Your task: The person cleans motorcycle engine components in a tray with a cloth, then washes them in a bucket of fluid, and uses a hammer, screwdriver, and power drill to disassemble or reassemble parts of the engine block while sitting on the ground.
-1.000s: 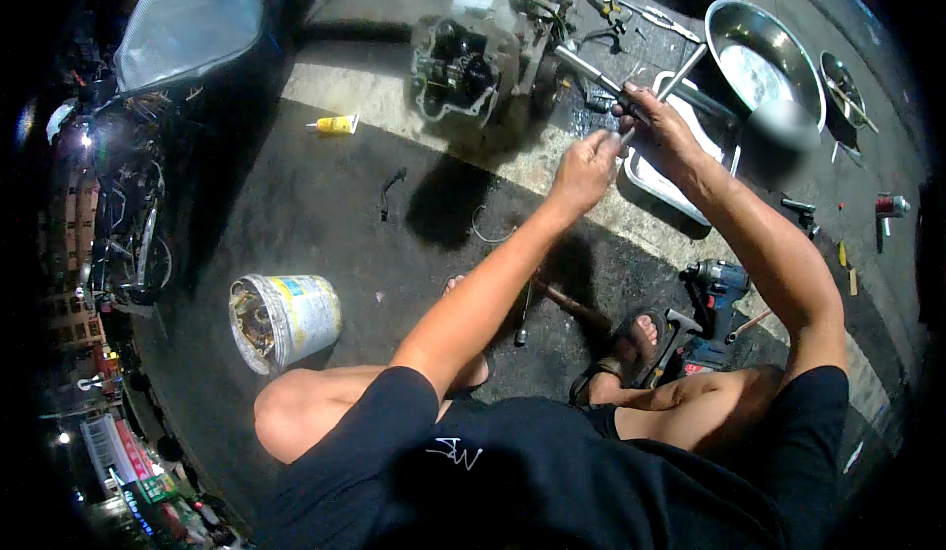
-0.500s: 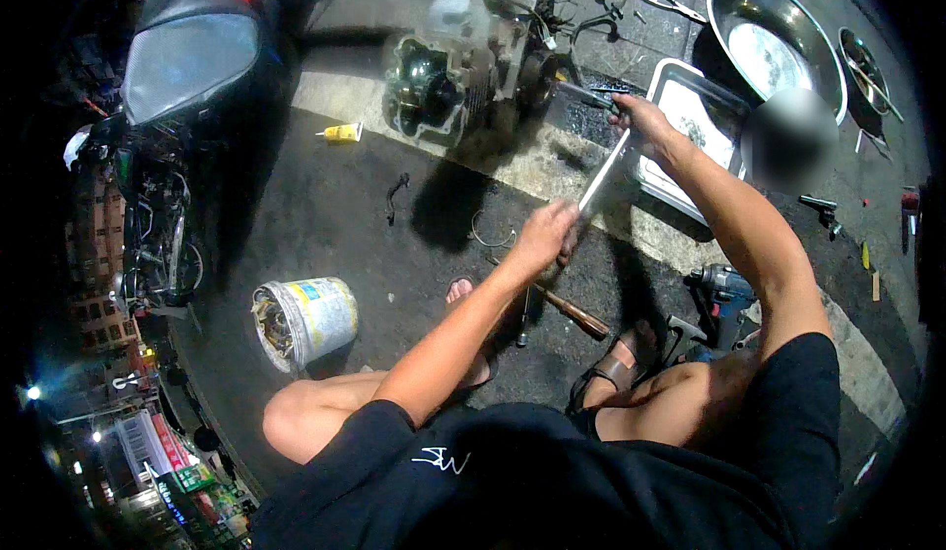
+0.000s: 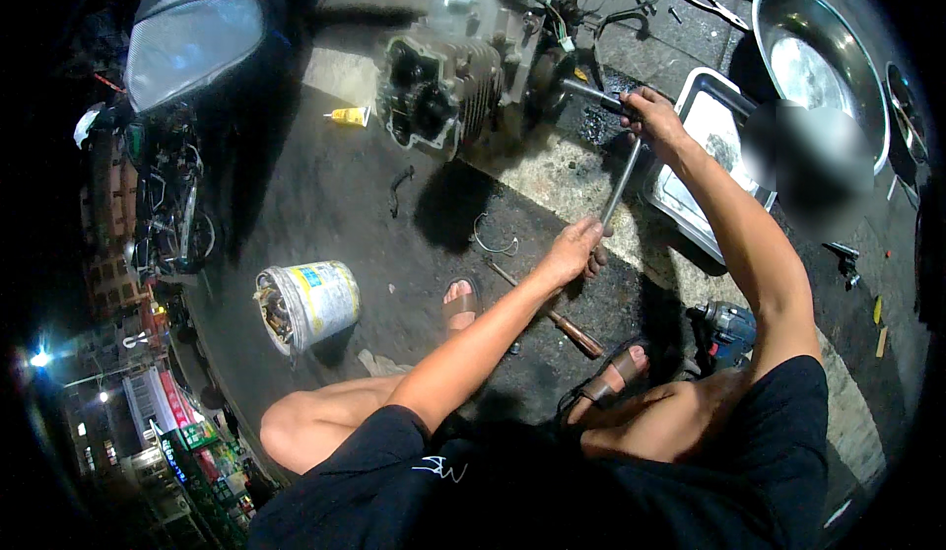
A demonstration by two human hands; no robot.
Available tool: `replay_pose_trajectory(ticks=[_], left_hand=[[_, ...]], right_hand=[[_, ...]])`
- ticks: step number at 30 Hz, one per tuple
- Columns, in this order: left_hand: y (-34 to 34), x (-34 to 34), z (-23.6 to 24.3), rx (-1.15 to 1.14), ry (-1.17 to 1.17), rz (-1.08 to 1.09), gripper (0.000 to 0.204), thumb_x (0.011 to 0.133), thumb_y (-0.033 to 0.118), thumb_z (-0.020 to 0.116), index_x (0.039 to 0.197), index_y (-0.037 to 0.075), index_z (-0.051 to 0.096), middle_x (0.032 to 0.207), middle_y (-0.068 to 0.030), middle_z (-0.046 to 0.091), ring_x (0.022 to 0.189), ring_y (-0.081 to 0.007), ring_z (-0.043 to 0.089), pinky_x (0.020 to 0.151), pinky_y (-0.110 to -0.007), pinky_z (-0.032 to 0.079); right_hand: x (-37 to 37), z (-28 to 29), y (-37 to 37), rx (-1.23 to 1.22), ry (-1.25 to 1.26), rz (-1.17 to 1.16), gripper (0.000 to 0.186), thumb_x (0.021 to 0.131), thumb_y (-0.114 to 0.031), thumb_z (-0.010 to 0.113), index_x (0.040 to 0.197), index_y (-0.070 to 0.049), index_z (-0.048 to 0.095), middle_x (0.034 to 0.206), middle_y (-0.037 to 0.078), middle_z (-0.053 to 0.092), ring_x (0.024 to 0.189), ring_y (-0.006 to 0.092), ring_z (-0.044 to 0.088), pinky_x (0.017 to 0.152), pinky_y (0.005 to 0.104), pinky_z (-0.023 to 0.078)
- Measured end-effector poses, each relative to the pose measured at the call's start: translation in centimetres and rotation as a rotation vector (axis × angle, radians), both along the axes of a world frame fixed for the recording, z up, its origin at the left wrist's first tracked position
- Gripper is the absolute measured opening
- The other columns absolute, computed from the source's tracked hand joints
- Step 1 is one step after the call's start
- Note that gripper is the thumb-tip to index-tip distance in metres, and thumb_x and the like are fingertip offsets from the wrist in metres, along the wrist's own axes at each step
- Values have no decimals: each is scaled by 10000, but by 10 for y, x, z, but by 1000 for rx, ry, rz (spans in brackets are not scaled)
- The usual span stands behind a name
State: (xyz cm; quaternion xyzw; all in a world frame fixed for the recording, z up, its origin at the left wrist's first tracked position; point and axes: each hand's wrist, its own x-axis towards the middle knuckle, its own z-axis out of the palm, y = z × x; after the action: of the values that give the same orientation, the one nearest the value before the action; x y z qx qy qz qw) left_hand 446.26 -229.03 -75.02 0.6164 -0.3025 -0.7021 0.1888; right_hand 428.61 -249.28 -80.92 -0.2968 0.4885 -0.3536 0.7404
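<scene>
An engine (image 3: pixel 448 82) with cooling fins and an open cylinder end lies on the ground ahead of me. Both my hands are on a socket wrench with a long bar handle (image 3: pixel 622 187). My right hand (image 3: pixel 654 119) is closed round its head, where the dark socket piece (image 3: pixel 595 97) reaches to the round hub on the engine's right side. Whether the socket is fully seated I cannot tell. Nearer to me, my left hand (image 3: pixel 576 252) grips the lower end of the bar. Below that hand, a wooden-handled tool (image 3: pixel 572 333) lies on the ground.
A white-rimmed tray (image 3: pixel 698 217) and a large metal basin (image 3: pixel 873 67) stand at the right. Pliers (image 3: pixel 705 0) lie beyond the engine. A cordless power tool (image 3: pixel 727 331) is by my right knee. At left are a bucket (image 3: pixel 330 299), a yellow tube (image 3: pixel 351 116) and a parked motorcycle (image 3: pixel 197 42).
The bar stands at a steeper angle, and my left hand has moved a little to the right with it. The engine, smeared before, now looks sharp. The whole view has shifted slightly.
</scene>
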Motion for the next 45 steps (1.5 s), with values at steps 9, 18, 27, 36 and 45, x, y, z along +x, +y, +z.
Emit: replay_pose_trajectory(ticks=[9,18,27,36,45], left_hand=[[-15,5,-46,-76,-127,-31,286,984,300,530,1068,34,594,806,-28,597,601,-95,534,533,-242,460],[-25,-7,81,-288,37,136,392,941,219,588,1299,85,501,732,3,542,624,-77,539,539,-231,454],[-18,-20,57,-562,-40,243,312,878,118,667,1173,48,595,822,28,587,722,-45,530,638,-211,445],[-52,-29,39,-1190,-171,187,149,880,160,587,950,36,630,914,-113,627,877,-288,597,981,-401,422],[-93,-52,82,-1039,9,156,234,911,156,545,749,-8,585,675,-95,563,629,-160,544,643,-307,461]], right_hand=[[7,-12,1,79,-132,3,217,909,-284,654,887,-106,533,724,-9,518,581,72,499,466,228,388],[12,-13,-7,384,-136,-88,229,903,-288,666,930,-73,591,696,49,591,518,88,518,458,237,477],[-31,8,20,-593,322,382,498,872,-162,510,1341,-6,448,1269,192,528,1137,284,523,998,363,397],[-5,-17,10,-1089,960,362,516,802,-301,719,1180,2,540,1043,222,628,987,393,607,842,437,494],[-1,-21,14,-917,892,278,337,866,-271,678,1083,-22,611,799,239,643,764,426,632,666,467,488]])
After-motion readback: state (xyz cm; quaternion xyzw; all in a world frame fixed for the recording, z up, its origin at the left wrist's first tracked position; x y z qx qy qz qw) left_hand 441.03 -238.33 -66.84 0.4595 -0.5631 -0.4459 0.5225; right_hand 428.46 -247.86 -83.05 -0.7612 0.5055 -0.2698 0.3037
